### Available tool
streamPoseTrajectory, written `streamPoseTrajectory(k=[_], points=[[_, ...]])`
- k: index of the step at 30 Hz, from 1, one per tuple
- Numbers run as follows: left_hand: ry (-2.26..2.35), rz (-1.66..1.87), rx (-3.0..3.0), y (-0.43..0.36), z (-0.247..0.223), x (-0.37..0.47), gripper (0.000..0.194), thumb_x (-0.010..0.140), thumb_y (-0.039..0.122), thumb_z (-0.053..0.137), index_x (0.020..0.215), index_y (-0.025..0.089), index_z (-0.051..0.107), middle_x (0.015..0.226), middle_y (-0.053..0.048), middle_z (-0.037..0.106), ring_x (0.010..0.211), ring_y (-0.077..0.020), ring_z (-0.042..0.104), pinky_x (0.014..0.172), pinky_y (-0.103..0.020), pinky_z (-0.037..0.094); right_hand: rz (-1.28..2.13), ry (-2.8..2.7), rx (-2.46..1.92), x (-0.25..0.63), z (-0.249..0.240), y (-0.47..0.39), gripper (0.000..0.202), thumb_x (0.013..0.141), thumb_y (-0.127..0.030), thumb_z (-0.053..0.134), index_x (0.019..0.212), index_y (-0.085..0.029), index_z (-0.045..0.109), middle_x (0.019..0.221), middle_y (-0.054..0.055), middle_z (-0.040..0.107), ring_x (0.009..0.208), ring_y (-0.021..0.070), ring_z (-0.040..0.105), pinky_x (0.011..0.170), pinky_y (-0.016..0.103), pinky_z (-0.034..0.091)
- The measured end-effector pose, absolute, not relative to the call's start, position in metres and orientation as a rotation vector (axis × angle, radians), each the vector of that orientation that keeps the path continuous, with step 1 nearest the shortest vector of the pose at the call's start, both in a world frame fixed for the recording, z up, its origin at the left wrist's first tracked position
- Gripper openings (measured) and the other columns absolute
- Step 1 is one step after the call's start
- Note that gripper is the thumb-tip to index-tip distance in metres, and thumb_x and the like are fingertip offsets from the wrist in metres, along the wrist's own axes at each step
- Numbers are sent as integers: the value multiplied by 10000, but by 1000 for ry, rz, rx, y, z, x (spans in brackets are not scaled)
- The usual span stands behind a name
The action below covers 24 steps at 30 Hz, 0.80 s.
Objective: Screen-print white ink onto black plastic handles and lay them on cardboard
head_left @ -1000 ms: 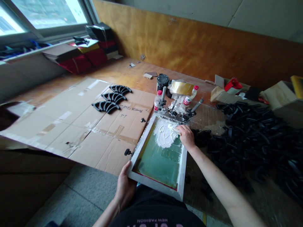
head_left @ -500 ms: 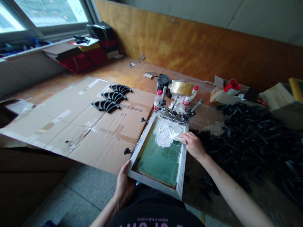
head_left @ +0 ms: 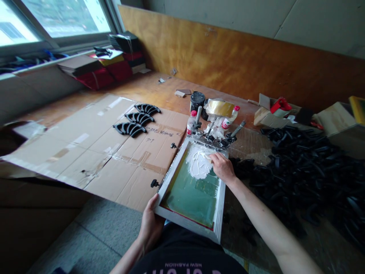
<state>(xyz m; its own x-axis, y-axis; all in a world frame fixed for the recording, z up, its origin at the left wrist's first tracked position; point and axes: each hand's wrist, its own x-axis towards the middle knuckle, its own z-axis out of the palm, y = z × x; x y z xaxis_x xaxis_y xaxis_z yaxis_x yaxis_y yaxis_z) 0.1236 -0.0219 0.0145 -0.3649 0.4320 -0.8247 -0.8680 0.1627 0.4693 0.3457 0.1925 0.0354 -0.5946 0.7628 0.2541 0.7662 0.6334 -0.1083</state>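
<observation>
A framed screen with a green mesh lies tilted in front of me, its far end at a metal clamp. White paste is spread over the upper part of the mesh. My left hand grips the near left corner of the frame. Over the upper right of the screen, my right hand is closed on a small scraper, mostly hidden by the fingers, at the right edge of the paste.
Black curved pieces lie in rows on flat cardboard at the left. A large heap of black parts fills the right. Bottles and a dark tub stand behind the clamp.
My right hand has moved a little to the left over the screen, with the scraper in it. My left hand still holds the frame corner. The view has shifted slightly.
</observation>
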Motion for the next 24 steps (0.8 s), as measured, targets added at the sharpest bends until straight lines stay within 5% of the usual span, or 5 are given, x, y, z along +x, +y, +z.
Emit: streamPoseTrajectory(k=[10,24], points=[[1298,1447,-464,-23,15,122,168,801,242,618,920,126,644,653,-25,667,498,-150,614,499,-253,515,-372,-2626,-1564,324,15,191,210,937,-104,362,914,-132,569,899,111,588,750,174,580,575,271,367],[1282,1444,-458,-24,12,121,224,804,247,613,984,117,645,644,-32,676,525,-171,640,503,-261,523,-61,-2737,-1372,304,28,214,201,880,-82,435,976,-168,588,992,94,607,878,191,586,741,270,435]])
